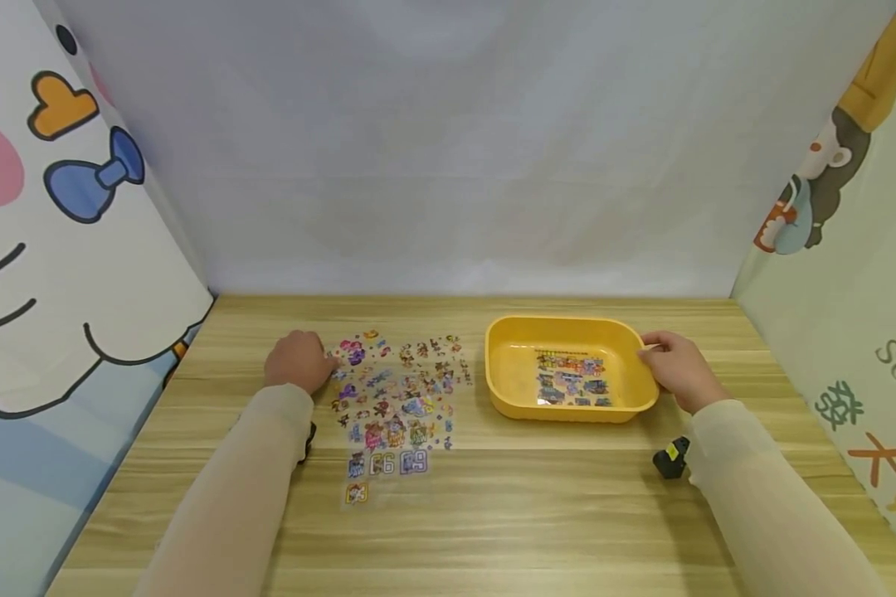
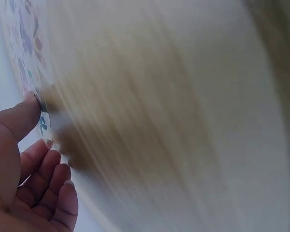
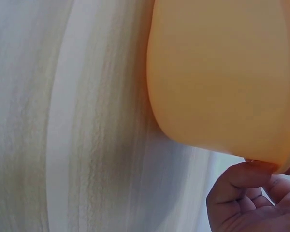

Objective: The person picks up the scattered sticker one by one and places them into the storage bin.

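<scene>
Clear sticker sheets (image 1: 396,406) with colourful cartoon figures lie overlapping on the table, left of centre. My left hand (image 1: 299,363) is at their upper left edge. The left wrist view shows its thumb and curled index finger pinching the edge of a sticker sheet (image 2: 43,124). On the right stands a yellow plastic basin (image 1: 567,414), upright, with another sticker sheet (image 1: 572,378) flat on its bottom. My right hand (image 1: 679,369) grips the basin's right rim; the right wrist view has curled fingers (image 3: 237,181) under the lip.
The wood-grain table (image 1: 508,514) ends at a pale cloth backdrop (image 1: 463,166). Printed cartoon cloths hang at both sides. A small black device (image 1: 669,458) sits at the right wrist, near the basin's front right corner.
</scene>
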`<control>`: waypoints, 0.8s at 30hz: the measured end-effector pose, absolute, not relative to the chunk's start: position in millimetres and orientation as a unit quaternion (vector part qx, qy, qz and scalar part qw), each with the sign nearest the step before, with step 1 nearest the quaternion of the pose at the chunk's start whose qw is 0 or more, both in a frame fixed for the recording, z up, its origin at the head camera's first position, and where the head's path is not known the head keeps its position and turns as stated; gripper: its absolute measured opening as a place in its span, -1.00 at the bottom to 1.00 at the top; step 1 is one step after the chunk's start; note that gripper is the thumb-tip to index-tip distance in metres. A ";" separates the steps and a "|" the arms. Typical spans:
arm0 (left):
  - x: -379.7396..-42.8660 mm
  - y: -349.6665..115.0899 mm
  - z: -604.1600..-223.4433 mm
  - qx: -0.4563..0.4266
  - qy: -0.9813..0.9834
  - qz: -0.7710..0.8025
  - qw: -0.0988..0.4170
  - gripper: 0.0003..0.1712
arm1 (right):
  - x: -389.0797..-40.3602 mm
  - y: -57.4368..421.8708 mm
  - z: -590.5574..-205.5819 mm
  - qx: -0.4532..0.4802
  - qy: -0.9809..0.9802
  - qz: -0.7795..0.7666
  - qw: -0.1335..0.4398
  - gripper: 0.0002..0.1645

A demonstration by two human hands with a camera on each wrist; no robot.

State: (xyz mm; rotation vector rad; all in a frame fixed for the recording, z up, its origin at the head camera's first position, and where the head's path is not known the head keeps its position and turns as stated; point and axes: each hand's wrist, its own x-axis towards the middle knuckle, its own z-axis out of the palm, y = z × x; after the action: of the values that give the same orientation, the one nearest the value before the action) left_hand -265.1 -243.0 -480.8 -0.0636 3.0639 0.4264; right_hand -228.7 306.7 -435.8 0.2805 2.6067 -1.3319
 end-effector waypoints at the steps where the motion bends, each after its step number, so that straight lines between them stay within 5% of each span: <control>1: -265.2 -242.7 -480.4 -0.020 0.990 0.138 0.025 -0.47 | -228.6 306.7 -435.6 0.094 0.882 -0.450 0.100 -0.40; 18: -270.0 -242.9 -486.4 -0.026 0.983 0.180 0.030 -0.68 | -228.3 306.5 -435.6 0.094 0.881 -0.454 0.096 -0.41; 24: -266.5 -243.0 -488.2 -0.024 0.978 0.204 0.036 -0.57 | -227.7 306.2 -436.4 0.091 0.882 -0.454 0.093 -0.41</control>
State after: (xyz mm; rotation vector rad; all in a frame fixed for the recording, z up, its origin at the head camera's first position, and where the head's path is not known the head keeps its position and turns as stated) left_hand -266.5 -243.0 -488.2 -0.0723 3.0033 0.6265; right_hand -227.7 306.2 -436.4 0.2712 2.6165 -1.3461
